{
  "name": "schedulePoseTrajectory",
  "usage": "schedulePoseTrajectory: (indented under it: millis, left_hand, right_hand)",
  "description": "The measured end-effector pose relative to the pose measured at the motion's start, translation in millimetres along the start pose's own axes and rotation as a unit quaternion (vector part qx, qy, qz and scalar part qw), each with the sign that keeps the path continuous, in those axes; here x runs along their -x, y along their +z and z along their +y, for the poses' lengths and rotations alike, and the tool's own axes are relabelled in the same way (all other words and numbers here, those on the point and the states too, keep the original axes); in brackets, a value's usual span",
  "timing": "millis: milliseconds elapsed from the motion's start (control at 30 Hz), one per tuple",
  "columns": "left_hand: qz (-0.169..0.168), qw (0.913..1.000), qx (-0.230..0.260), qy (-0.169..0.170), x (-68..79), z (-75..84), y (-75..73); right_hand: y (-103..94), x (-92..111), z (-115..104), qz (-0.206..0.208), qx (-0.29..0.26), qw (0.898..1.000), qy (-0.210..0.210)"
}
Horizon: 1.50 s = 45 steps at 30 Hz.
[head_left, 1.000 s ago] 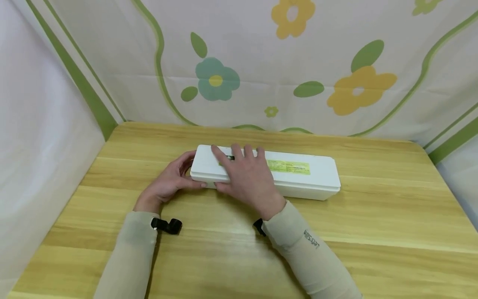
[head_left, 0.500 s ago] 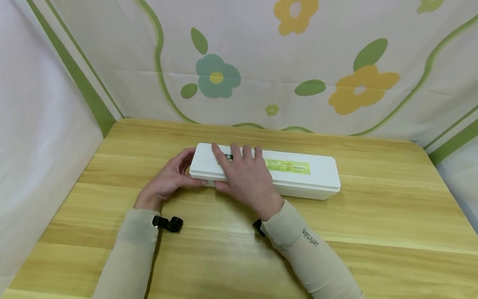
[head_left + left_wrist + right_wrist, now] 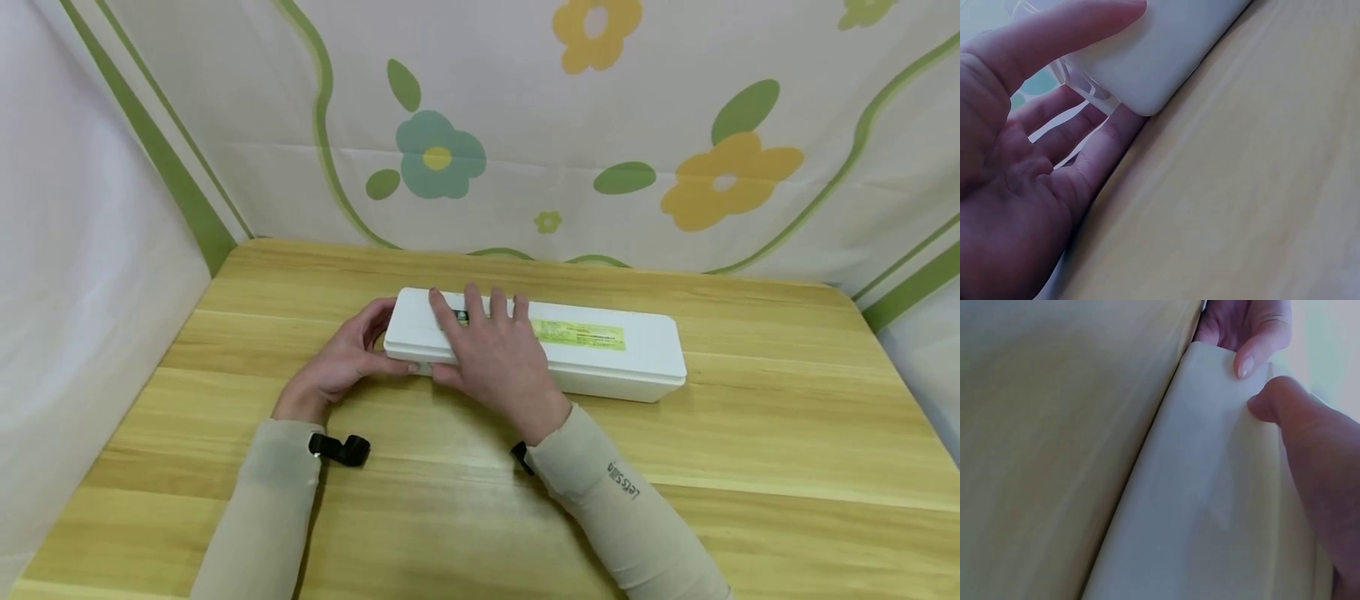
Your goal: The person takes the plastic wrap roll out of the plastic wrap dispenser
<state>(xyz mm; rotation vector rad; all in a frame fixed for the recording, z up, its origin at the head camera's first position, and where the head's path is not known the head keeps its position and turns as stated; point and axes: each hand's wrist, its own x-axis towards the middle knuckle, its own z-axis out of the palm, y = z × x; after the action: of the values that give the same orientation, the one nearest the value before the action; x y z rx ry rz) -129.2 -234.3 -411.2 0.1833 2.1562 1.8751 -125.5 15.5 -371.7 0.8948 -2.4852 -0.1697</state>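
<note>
A long white lidded box (image 3: 645, 343) lies on the wooden table, with a yellow-green label (image 3: 581, 334) along its top. My left hand (image 3: 341, 360) holds its left end, thumb on the front wall and fingers around the end. In the left wrist view, the fingers (image 3: 1094, 147) reach behind the box's lower corner. Across the lid spreads my right hand (image 3: 504, 360), its fingertips at the far edge and its thumb on the front side. The right wrist view shows that thumb (image 3: 1275, 403) against the front wall just below the lid seam, close to the left thumb (image 3: 1254, 356). Part of the label is covered.
The wooden table (image 3: 787, 417) extends around the box on all sides. A white curtain (image 3: 510, 108) with flowers hangs along the back edge, and more white cloth (image 3: 97, 250) borders the left. Black camera straps (image 3: 341, 450) sit at the cuffs.
Both hands keep the same hold on the box, which stays in place with its lid on. Only the head view shifts slightly.
</note>
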Motion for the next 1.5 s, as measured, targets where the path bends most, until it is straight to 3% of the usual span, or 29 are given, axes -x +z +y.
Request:
schedulePoseTrajectory:
  millis: [433, 733, 1133, 1500]
  left_hand:
    - [0.0, 1.0, 0.002, 0.006, 0.9, 0.0, 1.1]
    - [0.002, 0.9999, -0.014, -0.007, 1.4, -7.1, 0.7]
    - [0.004, 0.9998, -0.02, -0.005, 1.5, -5.2, -0.8]
    - [0.0, 0.9996, -0.028, -0.003, -0.5, -6.0, -1.2]
  right_hand:
    - [-1.1, 0.3, -1.2, 0.007, 0.015, 1.0, 0.0]
    - [-1.5, 3.6, 0.7, -0.016, 0.009, 1.0, -0.017]
    - [-5.2, 0.5, 1.5, -0.045, -0.005, 0.999, -0.008]
    - [-5.4, 1.7, 3.8, -0.045, -0.009, 0.999, -0.005]
